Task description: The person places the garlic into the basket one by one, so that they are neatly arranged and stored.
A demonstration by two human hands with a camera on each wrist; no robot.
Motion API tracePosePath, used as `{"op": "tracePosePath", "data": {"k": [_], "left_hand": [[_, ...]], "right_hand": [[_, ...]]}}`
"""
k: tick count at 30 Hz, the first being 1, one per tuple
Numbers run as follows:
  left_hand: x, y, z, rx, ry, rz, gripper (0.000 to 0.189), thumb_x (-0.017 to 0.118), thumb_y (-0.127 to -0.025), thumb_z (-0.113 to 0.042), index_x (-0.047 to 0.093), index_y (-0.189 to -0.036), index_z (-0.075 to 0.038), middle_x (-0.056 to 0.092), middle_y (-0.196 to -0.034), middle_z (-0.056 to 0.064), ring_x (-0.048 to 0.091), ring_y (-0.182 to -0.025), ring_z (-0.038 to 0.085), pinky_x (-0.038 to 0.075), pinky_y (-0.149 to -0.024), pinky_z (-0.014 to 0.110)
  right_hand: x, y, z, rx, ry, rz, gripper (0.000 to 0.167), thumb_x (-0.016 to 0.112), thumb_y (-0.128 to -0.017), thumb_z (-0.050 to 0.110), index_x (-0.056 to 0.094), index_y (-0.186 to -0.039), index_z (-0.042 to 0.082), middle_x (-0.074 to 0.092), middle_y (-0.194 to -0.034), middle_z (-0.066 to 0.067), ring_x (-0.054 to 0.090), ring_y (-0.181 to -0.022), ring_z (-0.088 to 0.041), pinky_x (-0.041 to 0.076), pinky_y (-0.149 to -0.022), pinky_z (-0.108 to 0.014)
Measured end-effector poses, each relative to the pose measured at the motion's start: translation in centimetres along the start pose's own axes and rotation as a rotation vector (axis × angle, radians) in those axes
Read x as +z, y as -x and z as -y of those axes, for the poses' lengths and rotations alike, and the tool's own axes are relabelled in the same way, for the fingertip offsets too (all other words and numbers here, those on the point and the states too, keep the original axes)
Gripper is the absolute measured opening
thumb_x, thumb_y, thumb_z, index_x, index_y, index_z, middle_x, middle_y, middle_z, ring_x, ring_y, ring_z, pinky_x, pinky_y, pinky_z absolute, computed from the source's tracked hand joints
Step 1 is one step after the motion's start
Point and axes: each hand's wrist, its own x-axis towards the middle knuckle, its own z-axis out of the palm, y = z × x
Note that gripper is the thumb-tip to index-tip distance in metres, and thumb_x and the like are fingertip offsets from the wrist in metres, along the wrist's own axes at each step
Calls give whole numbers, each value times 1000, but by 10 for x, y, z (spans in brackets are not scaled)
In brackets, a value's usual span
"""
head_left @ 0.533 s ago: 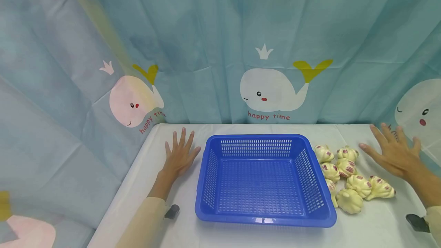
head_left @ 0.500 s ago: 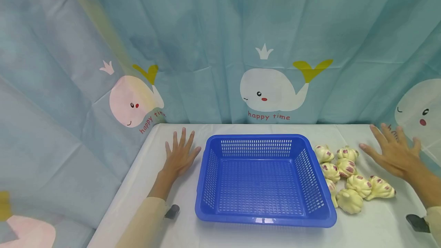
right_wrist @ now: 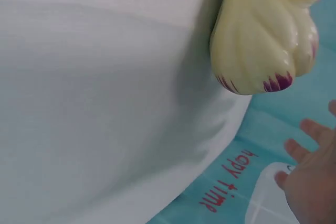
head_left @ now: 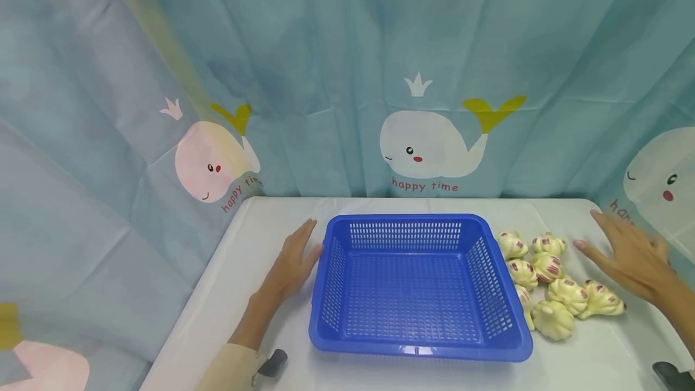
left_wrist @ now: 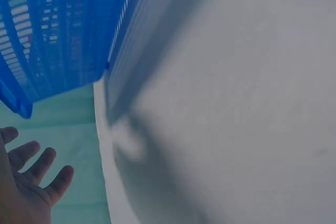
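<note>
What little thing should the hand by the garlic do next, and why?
Perhaps the right hand should reach for the rightmost garlic bulb: the hand is near it, holding nothing, and the bulbs lie beside the empty blue basket.

Curtained-off tabletop setup, room unclear: whale-print curtain (head_left: 336, 71), white table (head_left: 602, 352).

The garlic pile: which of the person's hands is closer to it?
The right hand. It is to the right of the garlic bulbs, apart from them; the left hand is across the blue basket, by its left side.
</note>
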Motion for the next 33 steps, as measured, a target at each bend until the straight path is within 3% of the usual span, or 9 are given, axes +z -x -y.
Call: {"op": "tracePosePath", "data": {"k": [6,16,19,21,23,26,30,31,33], "left_hand": [[14,35,-22,-11,250,-25,62,52,-111,-48,38,-166,-23,45,-167,2,48,-151,28,48,-118,54],[26,54,-31,64,433,-83,53,50,-114,-27,40,-164,-14,47,-165,7,52,-147,32,52,-113,51],[27,55,-30,60,450,-87,52,48,-114,-26,40,-165,-14,45,-166,6,49,-150,30,47,-117,52],[27,56,-29,54,447,-92,52,47,-114,-26,40,-165,-14,44,-166,4,46,-151,28,44,-119,52],[27,56,-29,46,439,-96,52,47,-114,-26,40,-164,-14,44,-167,4,44,-153,27,41,-122,49],[27,56,-29,35,438,-95,52,46,-115,-26,40,-165,-13,43,-167,3,41,-154,24,36,-124,39],[28,57,-30,28,457,-84,53,45,-115,-27,38,-166,-13,41,-168,3,38,-155,22,30,-124,23],[28,57,-30,29,462,-82,53,45,-115,-27,37,-166,-13,41,-168,3,38,-155,22,29,-123,21],[28,57,-30,29,471,-79,53,44,-115,-27,36,-166,-13,40,-168,3,37,-156,21,29,-123,19]], "right_hand": [[1,29,0,51,-148,44,88,55,-108,41,8,-167,-3,8,-164,-46,9,-146,-73,2,-111,-92],[8,63,-9,81,-249,117,87,66,-106,31,17,-160,-16,22,-153,-54,42,-113,-71,55,-79,-72],[12,74,-15,39,-297,84,86,75,-100,24,26,-160,-12,29,-173,-10,65,-111,-20,64,-69,-36],[14,79,-17,11,-340,60,84,80,-96,19,32,-160,-9,31,-159,27,54,-103,14,55,-63,-15],[17,82,-18,-3,-360,47,83,82,-93,16,37,-159,-7,25,-134,47,33,-100,30,50,-62,-8],[18,82,-17,-7,-357,71,78,83,-93,15,41,-156,-6,41,-146,30,59,-99,13,57,-62,-16],[18,82,-15,20,-313,108,72,83,-93,18,49,-153,-1,55,-143,-29,68,-99,-51,58,-62,-17],[19,82,-14,22,-312,107,70,84,-92,18,51,-151,-1,60,-139,-24,62,-97,-62,57,-62,-17],[21,82,-16,33,-315,104,67,85,-91,20,56,-149,2,62,-135,12,71,-95,-39,51,-62,-9]]}}
